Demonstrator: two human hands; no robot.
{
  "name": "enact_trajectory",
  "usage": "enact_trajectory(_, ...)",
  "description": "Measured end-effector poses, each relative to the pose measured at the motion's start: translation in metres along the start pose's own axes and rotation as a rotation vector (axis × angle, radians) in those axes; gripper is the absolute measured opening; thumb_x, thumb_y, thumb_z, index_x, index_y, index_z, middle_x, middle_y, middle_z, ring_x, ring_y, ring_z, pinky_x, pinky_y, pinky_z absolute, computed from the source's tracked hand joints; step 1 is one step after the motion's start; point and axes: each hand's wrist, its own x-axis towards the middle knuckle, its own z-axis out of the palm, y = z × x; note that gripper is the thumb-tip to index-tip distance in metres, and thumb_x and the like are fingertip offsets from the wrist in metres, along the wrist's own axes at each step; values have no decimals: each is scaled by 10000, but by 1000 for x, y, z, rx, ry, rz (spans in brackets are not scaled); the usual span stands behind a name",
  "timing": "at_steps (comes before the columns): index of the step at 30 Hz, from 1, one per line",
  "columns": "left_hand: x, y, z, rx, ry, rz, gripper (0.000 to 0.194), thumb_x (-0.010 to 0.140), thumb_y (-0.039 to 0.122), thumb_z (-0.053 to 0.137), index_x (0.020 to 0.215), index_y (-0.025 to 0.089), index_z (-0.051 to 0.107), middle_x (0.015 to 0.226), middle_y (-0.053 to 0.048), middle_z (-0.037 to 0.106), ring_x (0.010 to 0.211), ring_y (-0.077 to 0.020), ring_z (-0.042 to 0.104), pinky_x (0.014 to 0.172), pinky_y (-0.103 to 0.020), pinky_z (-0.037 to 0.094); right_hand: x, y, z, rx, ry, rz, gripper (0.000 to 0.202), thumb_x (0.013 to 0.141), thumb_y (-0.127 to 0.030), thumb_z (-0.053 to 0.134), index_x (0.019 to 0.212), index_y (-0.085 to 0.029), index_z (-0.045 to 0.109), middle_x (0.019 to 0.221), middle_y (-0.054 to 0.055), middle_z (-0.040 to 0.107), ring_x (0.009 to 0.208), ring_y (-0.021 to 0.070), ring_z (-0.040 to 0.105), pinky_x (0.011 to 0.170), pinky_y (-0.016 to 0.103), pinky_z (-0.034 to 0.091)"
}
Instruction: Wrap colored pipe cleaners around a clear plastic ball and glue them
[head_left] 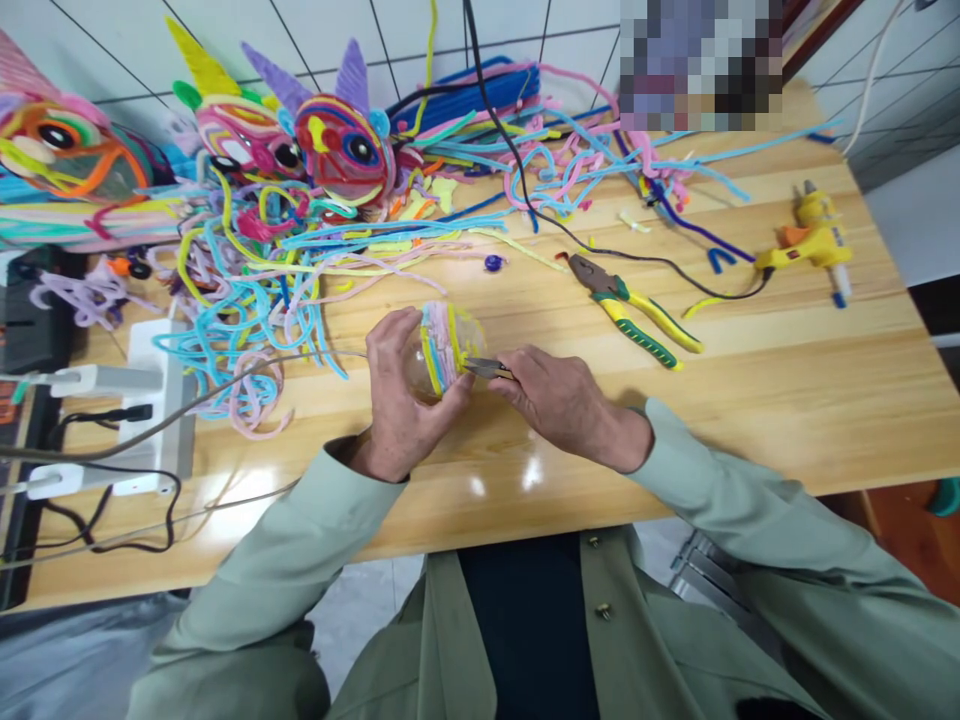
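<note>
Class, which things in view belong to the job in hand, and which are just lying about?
In the job:
left hand: banded clear piece
right hand: metal-tipped tool
probably supplies: loose fuzzy strips

Lying about, it seems:
yellow-and-green pliers
yellow glue gun
horned craft pieces
white power strip

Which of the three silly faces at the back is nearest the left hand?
The rightmost face, with purple horns, is nearest the left hand. The yellow-horned face is farther left, and the pink-horned face is farthest, at the picture's left edge.

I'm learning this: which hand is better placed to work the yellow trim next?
Probably the right hand: its pointed metal tool is at the yellow trim; the left hand holds the clear piece.
</note>
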Motion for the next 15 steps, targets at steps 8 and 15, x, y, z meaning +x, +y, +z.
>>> enact_trajectory(8, 0, -1, 0, 5, 10, 32, 754, 969, 458, 790, 1608, 252, 445, 1507, -139, 547, 1463, -344, 543, 1261, -553, 480, 2, 0, 1, -71, -49, 6, 670, 1205, -564, 170, 1225, -153, 699, 937, 86, 768, 792, 180, 695, 593, 308, 362)
enact_trajectory(15, 0, -1, 0, -16, -13, 25, 767, 977, 482, 789, 1620, 266, 432, 1513, -134, 543, 1469, -348, 537, 1269, -565, 476, 2, 2, 3, -42, -78, 21, 658, 1207, -562, 187, 1211, -160, 708, 955, 92, 762, 825, 191, 694, 605, 311, 366)
